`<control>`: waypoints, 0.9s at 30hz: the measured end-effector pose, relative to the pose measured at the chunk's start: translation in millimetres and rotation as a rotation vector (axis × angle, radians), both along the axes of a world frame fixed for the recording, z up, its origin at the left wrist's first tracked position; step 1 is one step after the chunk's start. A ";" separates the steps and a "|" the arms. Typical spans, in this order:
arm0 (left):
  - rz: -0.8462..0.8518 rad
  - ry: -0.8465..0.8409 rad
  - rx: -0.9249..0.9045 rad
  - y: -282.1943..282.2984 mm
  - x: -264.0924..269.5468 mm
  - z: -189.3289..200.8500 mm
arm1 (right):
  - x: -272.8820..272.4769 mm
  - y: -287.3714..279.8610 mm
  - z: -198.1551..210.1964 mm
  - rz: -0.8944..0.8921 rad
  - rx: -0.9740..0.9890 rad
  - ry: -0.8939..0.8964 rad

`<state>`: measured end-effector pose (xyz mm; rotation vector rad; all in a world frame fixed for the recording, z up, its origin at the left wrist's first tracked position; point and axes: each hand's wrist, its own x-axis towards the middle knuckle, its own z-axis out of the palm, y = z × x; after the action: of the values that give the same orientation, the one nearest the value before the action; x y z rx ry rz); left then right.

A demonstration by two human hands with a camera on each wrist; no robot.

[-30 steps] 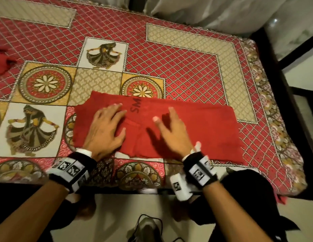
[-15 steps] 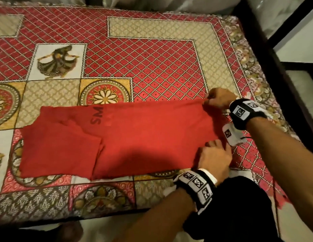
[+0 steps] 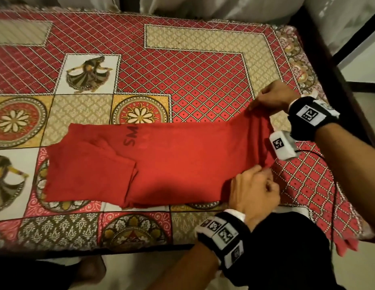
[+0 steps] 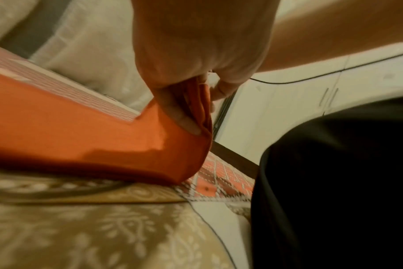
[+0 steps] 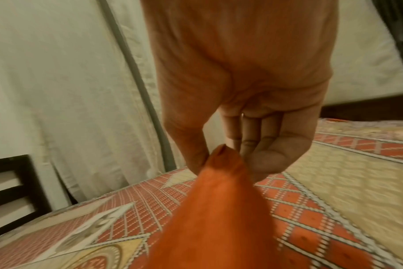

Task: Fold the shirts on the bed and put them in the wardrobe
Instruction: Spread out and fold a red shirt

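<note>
Head view shows me both arms reaching to the right end of the red shirt [image 3: 161,164], which lies in a long strip on the patterned bedspread [image 3: 203,80]. My right hand [image 3: 274,97] pinches the far corner, lifted; my left hand [image 3: 253,191] pinches the near corner between thumb and fingers [image 4: 184,116].

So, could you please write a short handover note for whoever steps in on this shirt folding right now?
Left hand: pinching the near right corner of the red shirt.
Right hand: pinching the far right corner, lifted off the bedspread.
Shirt: lies lengthwise across the bed, sides and sleeve already folded in, its left part flat.
Done: the narrowing folds.
Left: probably bring the held end over to the left, finish folding, then carry it to the wardrobe, which is not in view.
</note>
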<state>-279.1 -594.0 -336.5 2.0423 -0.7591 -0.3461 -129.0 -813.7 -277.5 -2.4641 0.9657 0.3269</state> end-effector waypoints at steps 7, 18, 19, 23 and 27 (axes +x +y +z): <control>0.408 -0.065 -0.083 137.2 26.1 -8.5 | 62.2 136.5 22.5 0.188 0.052 -0.104; 0.497 -0.180 0.097 195.8 23.3 -17.2 | 34.0 160.3 -48.9 0.015 -0.057 -0.146; 0.423 -0.217 0.109 181.1 22.8 -16.7 | 26.3 153.2 -55.0 -0.016 -0.043 -0.119; 0.103 -0.238 0.393 113.3 14.4 -26.1 | 14.9 142.4 -78.0 -0.096 0.131 -0.104; 0.072 -0.145 0.608 75.4 20.4 -33.1 | 26.4 126.8 -94.1 -0.173 0.255 -0.131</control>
<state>-258.7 -518.6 -369.6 2.6830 -0.7211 -0.4272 -102.5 -686.9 -371.6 -2.1283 1.0062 0.2132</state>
